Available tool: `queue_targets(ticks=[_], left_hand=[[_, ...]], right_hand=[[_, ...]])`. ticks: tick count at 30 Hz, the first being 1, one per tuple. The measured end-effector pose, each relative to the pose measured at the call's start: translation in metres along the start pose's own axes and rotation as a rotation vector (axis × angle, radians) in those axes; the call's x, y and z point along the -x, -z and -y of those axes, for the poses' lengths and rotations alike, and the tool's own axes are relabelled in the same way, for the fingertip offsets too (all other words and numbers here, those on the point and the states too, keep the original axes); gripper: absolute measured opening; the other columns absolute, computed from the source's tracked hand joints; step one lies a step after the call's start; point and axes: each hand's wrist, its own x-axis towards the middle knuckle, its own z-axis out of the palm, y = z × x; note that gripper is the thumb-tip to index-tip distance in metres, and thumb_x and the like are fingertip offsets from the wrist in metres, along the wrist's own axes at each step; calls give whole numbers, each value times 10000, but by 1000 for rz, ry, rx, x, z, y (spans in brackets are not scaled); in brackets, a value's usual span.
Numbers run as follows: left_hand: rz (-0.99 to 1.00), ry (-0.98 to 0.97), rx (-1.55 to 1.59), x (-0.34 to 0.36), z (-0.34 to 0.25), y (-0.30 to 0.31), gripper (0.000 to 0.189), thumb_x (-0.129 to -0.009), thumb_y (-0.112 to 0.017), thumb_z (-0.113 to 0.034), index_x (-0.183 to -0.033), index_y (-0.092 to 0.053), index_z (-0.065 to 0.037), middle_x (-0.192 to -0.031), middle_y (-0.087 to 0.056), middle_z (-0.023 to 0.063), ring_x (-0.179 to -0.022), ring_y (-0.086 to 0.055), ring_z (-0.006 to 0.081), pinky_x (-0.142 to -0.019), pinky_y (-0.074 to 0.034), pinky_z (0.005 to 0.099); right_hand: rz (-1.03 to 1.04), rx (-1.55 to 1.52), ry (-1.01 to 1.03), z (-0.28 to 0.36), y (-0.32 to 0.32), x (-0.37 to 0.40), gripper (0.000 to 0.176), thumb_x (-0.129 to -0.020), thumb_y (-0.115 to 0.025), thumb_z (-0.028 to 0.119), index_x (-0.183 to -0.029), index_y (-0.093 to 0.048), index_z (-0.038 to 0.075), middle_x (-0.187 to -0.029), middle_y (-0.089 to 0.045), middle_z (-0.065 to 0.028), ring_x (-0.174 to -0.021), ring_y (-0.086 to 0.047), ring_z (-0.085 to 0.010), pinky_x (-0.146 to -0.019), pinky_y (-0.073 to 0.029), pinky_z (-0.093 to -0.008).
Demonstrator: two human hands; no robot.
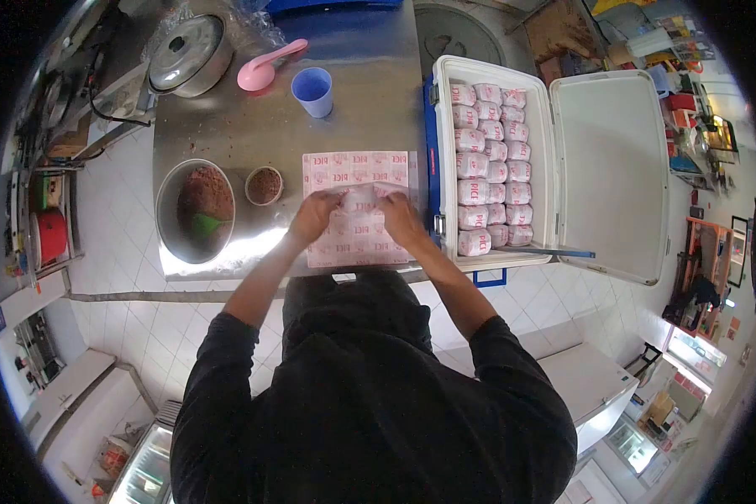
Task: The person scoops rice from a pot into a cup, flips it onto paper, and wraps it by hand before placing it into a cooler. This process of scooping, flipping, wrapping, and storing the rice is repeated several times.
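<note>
A small bundle point(360, 200) in printed wrapping paper sits on a stack of pink-and-white printed paper sheets point(357, 165) on the metal table. My left hand point(314, 216) pinches the wrapping paper at the bundle's left side. On the opposite side, the fingers of my right hand point(400, 217) are closed on the paper too. The bundle's contents are hidden. Left of the sheets stands a small cup of brown crumbly food point(265, 186). Beyond it is a large metal pot point(167, 220) with more of this food and a green utensil point(207, 225).
To the right, an open white cooler box point(545, 160) holds rows of wrapped bundles point(472, 190), its lid point(611, 176) swung outward. A blue cup point(312, 92), a pink ladle point(258, 74) and a lidded pot point(191, 55) stand toward the table's far side.
</note>
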Motion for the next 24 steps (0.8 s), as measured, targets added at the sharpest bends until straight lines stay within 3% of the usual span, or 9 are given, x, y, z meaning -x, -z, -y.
queue_targets(ticks=[2,5,6,9,11,14,17,19,24], left_hand=[[78,-46,-9,-19,16,10,245,-852,-676,-59,-1079,-648,28,-1005,-692,288,-926,-696,417,-841,-547,503],[174,224,-71,-45,-10,37,297,-811,-733,-93,-1079,-655,9,-1026,-680,272,-979,-677,413,-848,-544,486],[-39,-48,-179,-49,21,14,328,-778,-771,-116,-1061,-655,4,-1035,-662,254,-1005,-654,416,-847,-541,479],[134,-3,-279,-61,11,13,266,-807,-737,-115,-1033,-656,2,-1057,-648,218,-1000,-637,411,-830,-535,481],[-15,-32,-246,-48,10,3,229,-824,-699,-89,-1033,-664,-2,-1008,-664,205,-967,-643,397,-821,-535,483],[-169,-11,-194,-22,9,-15,196,-846,-651,-66,-1032,-677,-11,-942,-688,186,-931,-652,376,-809,-537,481],[-402,38,-107,3,-15,-36,279,-822,-623,-8,-1095,-680,10,-899,-705,206,-906,-656,374,-796,-538,479],[-582,48,-129,10,-23,-56,344,-803,-618,26,-1142,-672,23,-934,-709,219,-896,-655,378,-786,-534,482],[-381,192,57,26,-31,-52,540,-769,-595,79,-1308,-589,57,-1181,-665,276,-1013,-620,382,-940,-518,431]], right_hand=[[132,-90,-255,19,29,-21,348,-930,-616,132,-1234,-585,-35,-1201,-597,-283,-1120,-603,-431,-954,-503,-480],[-321,242,-147,16,15,-42,258,-918,-588,105,-1134,-648,-23,-1120,-653,-253,-1048,-639,-410,-902,-532,-494],[-286,245,-66,17,23,-47,243,-903,-596,101,-1096,-658,-32,-1107,-661,-247,-1049,-641,-397,-889,-541,-485],[-106,234,45,28,48,-47,205,-866,-613,94,-992,-679,-53,-1084,-675,-230,-1068,-639,-361,-865,-563,-456],[83,204,-38,39,50,-39,187,-854,-616,94,-935,-683,-61,-1092,-673,-221,-1099,-626,-345,-869,-567,-432],[-35,76,-132,42,12,-18,238,-850,-583,73,-1043,-698,-6,-1141,-653,-235,-1168,-588,-365,-988,-492,-482],[-462,-7,-96,47,-39,-5,441,-837,-605,78,-1258,-617,-56,-1186,-646,-267,-1206,-575,-393,-1030,-474,-470],[-575,-36,-112,67,-49,2,559,-838,-636,86,-1352,-516,-97,-1214,-637,-283,-1248,-556,-389,-1058,-455,-446],[-527,-654,-344,83,-70,-11,736,-876,-717,192,-1450,-382,-125,-1327,-546,-312,-1191,-590,-384,-981,-503,-421]])
